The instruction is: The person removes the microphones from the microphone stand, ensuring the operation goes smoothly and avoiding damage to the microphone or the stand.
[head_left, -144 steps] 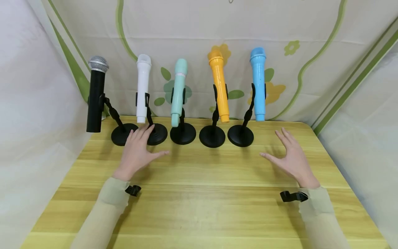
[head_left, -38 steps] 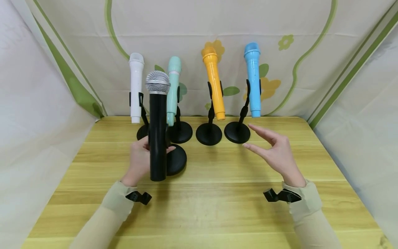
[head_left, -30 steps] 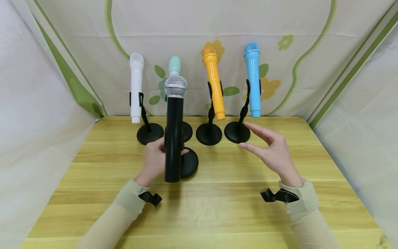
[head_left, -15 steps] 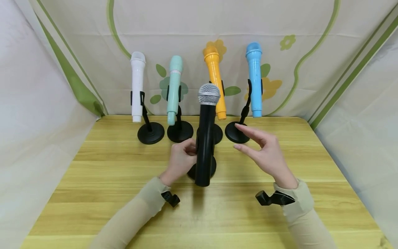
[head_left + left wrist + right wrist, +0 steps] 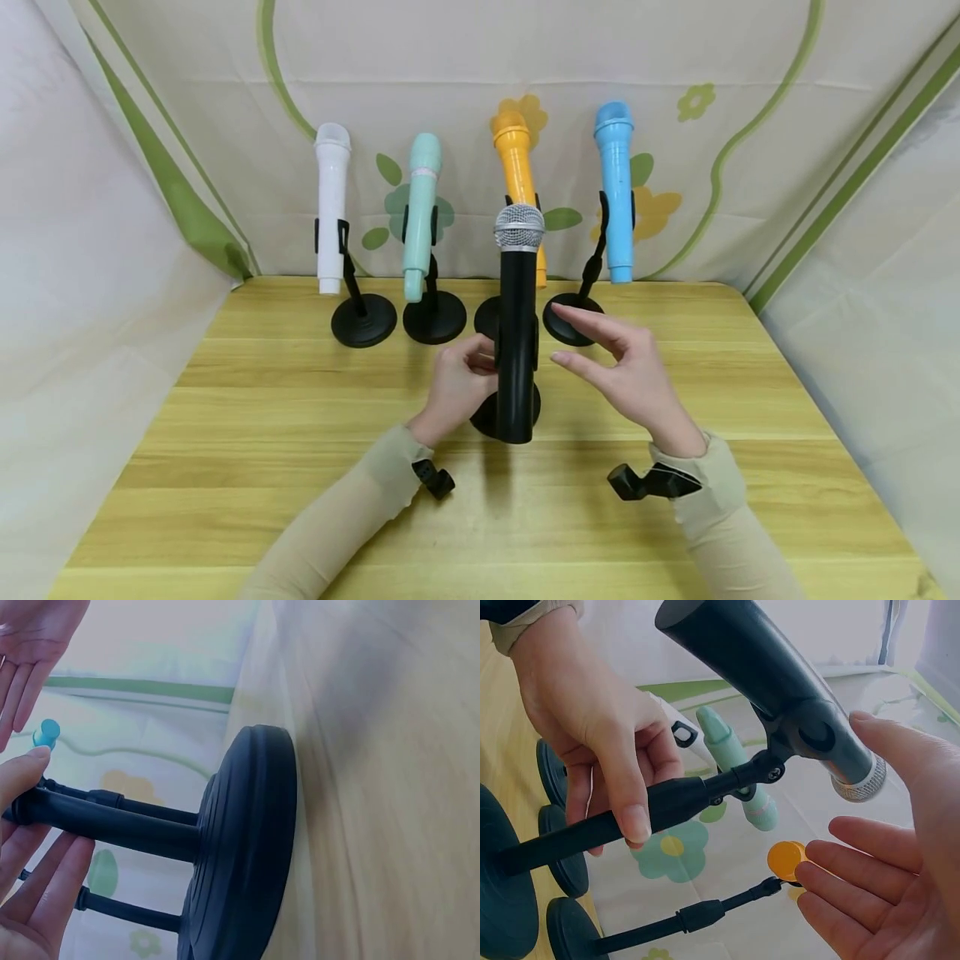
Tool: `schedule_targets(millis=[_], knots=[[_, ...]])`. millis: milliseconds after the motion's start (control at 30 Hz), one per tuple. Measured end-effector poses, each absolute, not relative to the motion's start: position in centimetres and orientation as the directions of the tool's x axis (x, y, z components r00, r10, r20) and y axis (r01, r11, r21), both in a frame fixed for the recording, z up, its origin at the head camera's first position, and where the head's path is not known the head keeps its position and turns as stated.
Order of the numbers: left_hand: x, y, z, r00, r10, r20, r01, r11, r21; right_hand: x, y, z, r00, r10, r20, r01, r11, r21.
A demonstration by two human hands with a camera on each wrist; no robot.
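Observation:
My left hand (image 5: 453, 387) grips the pole of a black microphone stand (image 5: 679, 802), thumb on one side and fingers round the other. Its clip carries a black microphone (image 5: 516, 342) with a silver mesh head, tilted. In the left wrist view the stand's round base (image 5: 259, 840) is close over the wooden table. My right hand (image 5: 626, 367) is held to the right of the microphone, fingers straight and thumb spread, with nothing in its grasp. In the right wrist view its fingers reach near the mesh head.
Behind, a row of stands holds a white microphone (image 5: 332, 208), a mint green microphone (image 5: 422, 217), an orange microphone (image 5: 516, 167) partly hidden by the black one, and a blue microphone (image 5: 617, 192). A patterned cloth (image 5: 450, 50) hangs behind the table (image 5: 300, 467).
My left hand has taken hold of the black microphone's stand at the far left and carried it rightward to the front of the orange one. My right hand has moved left towards it.

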State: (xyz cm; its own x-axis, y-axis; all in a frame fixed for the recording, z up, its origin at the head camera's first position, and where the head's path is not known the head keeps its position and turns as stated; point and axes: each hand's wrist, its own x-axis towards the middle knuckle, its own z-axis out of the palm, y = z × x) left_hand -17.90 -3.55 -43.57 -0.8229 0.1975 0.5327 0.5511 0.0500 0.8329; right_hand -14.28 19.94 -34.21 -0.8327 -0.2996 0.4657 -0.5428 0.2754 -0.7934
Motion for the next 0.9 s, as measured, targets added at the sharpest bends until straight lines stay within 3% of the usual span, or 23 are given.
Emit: schedule_targets(millis=[333,567,900], knots=[[-18.6,-4.8,-42.8,-0.841,0.340,0.421,0.452,0.013,0.892,-14.4,19.5,-34.0,-0.843,-0.303,0.444,-0.523,0.269,-0.809],[-18.8,-5.8,-41.7,-0.842,0.430,0.325,0.388,0.065,0.919,-14.4,19.1,-33.6,-0.866,-0.291,0.407,-0.480,0.257,-0.839],[-18.9,-5.7,-41.7,-0.827,0.440,0.349,0.416,0.062,0.907,-14.8,17.9,-32.5,-0.891,-0.292,0.347,-0.405,0.170,-0.898]])
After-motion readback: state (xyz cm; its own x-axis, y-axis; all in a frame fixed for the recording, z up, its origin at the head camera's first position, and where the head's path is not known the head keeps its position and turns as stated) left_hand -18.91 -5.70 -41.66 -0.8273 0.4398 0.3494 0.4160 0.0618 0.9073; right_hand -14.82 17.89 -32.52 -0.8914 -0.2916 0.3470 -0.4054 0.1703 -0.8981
